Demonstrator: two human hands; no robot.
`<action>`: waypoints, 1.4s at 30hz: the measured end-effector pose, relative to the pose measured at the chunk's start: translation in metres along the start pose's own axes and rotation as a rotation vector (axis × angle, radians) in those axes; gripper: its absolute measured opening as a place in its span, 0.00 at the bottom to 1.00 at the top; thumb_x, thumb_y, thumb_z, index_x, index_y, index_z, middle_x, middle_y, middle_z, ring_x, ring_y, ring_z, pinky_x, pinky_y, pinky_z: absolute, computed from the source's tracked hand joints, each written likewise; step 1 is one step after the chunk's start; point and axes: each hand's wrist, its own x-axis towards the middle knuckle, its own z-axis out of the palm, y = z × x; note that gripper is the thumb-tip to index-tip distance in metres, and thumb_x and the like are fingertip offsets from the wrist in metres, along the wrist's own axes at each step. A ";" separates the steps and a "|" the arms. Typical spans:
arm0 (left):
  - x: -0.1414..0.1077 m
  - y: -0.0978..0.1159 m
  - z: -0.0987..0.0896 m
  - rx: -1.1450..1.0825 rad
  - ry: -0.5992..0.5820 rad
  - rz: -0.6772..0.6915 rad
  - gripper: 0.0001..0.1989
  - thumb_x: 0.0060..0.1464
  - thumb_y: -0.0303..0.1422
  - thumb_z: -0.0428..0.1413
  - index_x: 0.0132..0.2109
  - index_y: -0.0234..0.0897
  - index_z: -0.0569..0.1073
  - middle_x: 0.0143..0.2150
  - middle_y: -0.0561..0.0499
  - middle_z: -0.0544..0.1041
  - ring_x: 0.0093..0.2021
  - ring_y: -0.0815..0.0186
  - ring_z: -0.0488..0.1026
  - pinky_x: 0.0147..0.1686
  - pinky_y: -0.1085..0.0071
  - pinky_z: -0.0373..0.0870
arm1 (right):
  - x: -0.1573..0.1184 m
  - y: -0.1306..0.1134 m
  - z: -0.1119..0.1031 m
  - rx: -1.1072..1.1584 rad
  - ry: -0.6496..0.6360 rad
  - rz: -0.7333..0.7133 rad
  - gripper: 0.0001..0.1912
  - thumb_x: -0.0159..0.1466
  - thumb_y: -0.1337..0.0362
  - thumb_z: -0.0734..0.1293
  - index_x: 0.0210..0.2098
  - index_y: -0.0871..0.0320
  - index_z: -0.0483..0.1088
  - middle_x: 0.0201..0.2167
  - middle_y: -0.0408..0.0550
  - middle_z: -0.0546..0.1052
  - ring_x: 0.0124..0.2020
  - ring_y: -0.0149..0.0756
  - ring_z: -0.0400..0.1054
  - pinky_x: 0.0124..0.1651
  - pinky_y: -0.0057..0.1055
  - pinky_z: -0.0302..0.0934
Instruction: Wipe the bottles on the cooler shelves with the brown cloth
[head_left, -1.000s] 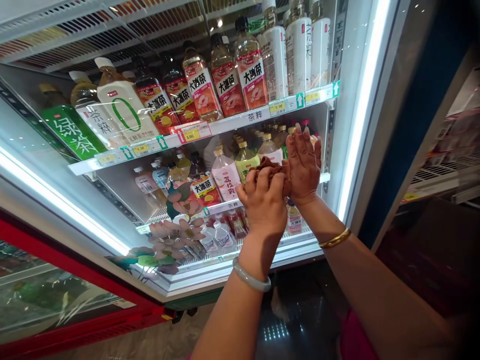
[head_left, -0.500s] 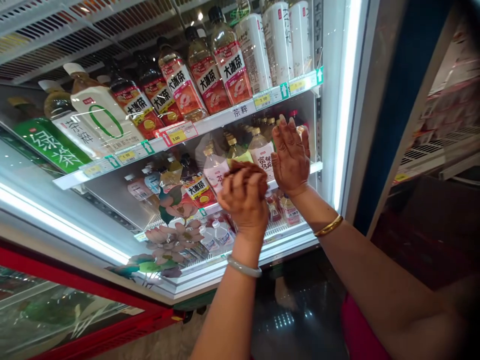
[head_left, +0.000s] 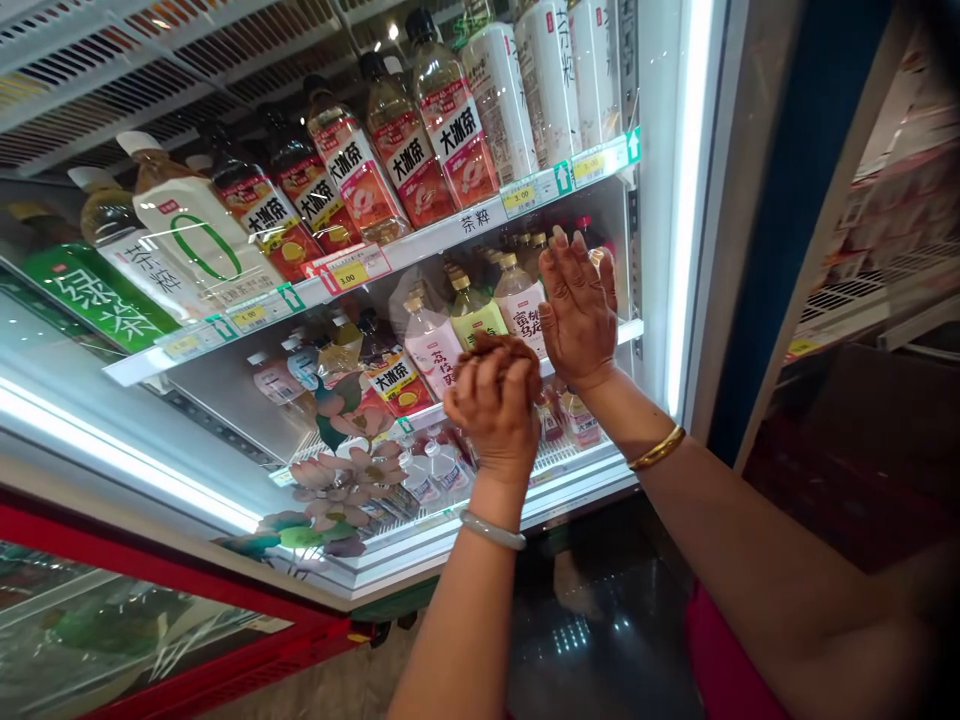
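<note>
Left hand (head_left: 493,408) and right hand (head_left: 579,315) now apart
I see the left clutching brown cloth (head_left: 504,347), likely on another stretch of glass (head_left: 405,265), the right spread flat

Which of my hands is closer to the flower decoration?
Left. Your left hand, clutching a brown cloth, is right of and above the flower decoration; your right hand is farther right and higher.

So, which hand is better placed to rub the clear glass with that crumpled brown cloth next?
Probably the left hand: it is curled over the crumpled brown cloth. The right hand is flat, palm forward, with no cloth showing, so it would need a grip first.
</note>
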 end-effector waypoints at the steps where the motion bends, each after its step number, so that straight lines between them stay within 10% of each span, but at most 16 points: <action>1: -0.006 0.003 0.004 -0.007 -0.032 0.041 0.09 0.62 0.35 0.61 0.49 0.49 0.80 0.55 0.47 0.81 0.60 0.54 0.70 0.64 0.54 0.54 | 0.000 0.000 0.001 0.001 0.001 0.003 0.31 0.76 0.55 0.44 0.77 0.47 0.37 0.75 0.43 0.56 0.78 0.36 0.38 0.79 0.52 0.37; 9: 0.044 0.001 -0.020 -0.047 -0.092 -0.110 0.16 0.60 0.28 0.59 0.53 0.47 0.79 0.61 0.46 0.76 0.65 0.53 0.64 0.67 0.55 0.53 | 0.001 -0.001 -0.001 -0.023 -0.023 0.003 0.31 0.75 0.55 0.43 0.77 0.47 0.38 0.76 0.44 0.56 0.78 0.36 0.38 0.79 0.53 0.37; 17: -0.015 0.020 0.013 -0.080 -0.195 -0.027 0.14 0.62 0.34 0.60 0.53 0.51 0.79 0.58 0.48 0.79 0.63 0.52 0.68 0.65 0.50 0.51 | 0.002 0.003 0.003 -0.041 -0.004 0.009 0.32 0.75 0.52 0.40 0.77 0.45 0.37 0.75 0.43 0.57 0.78 0.37 0.41 0.79 0.53 0.39; 25: 0.058 -0.019 -0.030 0.007 0.036 -0.259 0.19 0.53 0.25 0.58 0.52 0.45 0.79 0.61 0.45 0.75 0.64 0.51 0.64 0.66 0.54 0.54 | 0.001 0.001 0.001 -0.019 -0.005 0.000 0.32 0.75 0.55 0.43 0.77 0.45 0.33 0.75 0.43 0.56 0.78 0.36 0.38 0.79 0.53 0.38; 35: 0.012 0.006 -0.006 -0.018 -0.185 0.035 0.11 0.60 0.32 0.60 0.49 0.51 0.80 0.57 0.50 0.80 0.62 0.53 0.67 0.64 0.53 0.54 | 0.001 -0.001 0.000 0.006 -0.027 0.034 0.31 0.75 0.55 0.44 0.77 0.45 0.38 0.76 0.42 0.55 0.78 0.39 0.40 0.79 0.55 0.39; 42: 0.047 -0.035 -0.031 0.095 0.097 -0.260 0.13 0.55 0.27 0.57 0.46 0.44 0.79 0.57 0.44 0.76 0.61 0.52 0.67 0.64 0.54 0.57 | 0.001 -0.003 -0.002 -0.002 -0.044 0.047 0.31 0.75 0.55 0.43 0.76 0.43 0.38 0.76 0.40 0.54 0.78 0.37 0.39 0.79 0.54 0.38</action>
